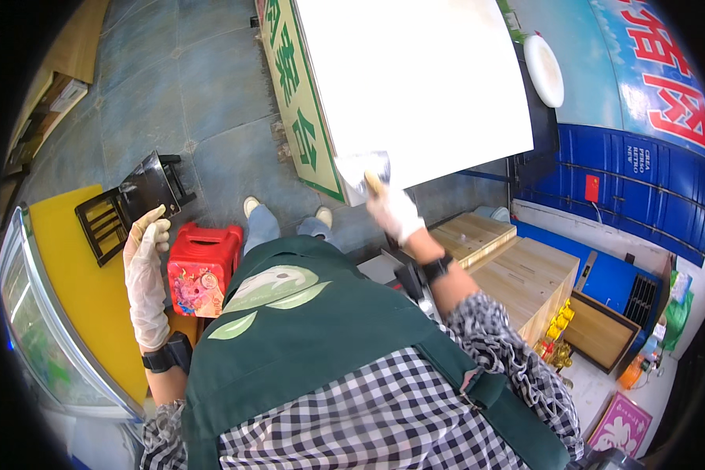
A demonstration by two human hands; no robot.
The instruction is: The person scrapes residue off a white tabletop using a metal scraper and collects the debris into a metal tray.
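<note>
My right hand [396, 214], in a thin white glove, grips the pale handle of a broad flat metal blade [379, 164], like a scraper; blur hides its exact kind. The blade is at the near corner of a bright white counter top [423, 88]; whether it touches the surface cannot be told. My left hand [147, 264], gloved the same way, hangs at the left with its fingers partly bent and nothing in them. Beside it are a red plastic container [204, 267] with a printed front and a small black chair [150, 188].
A round white board [544, 70] stands beyond the counter's right side. Wooden cabinets [517, 270] are on the right, near a blue surface [599, 258]. At the left, a glass-fronted display case [53, 335] borders a yellow panel [64, 252]. Grey floor tiles [141, 100] lie between.
</note>
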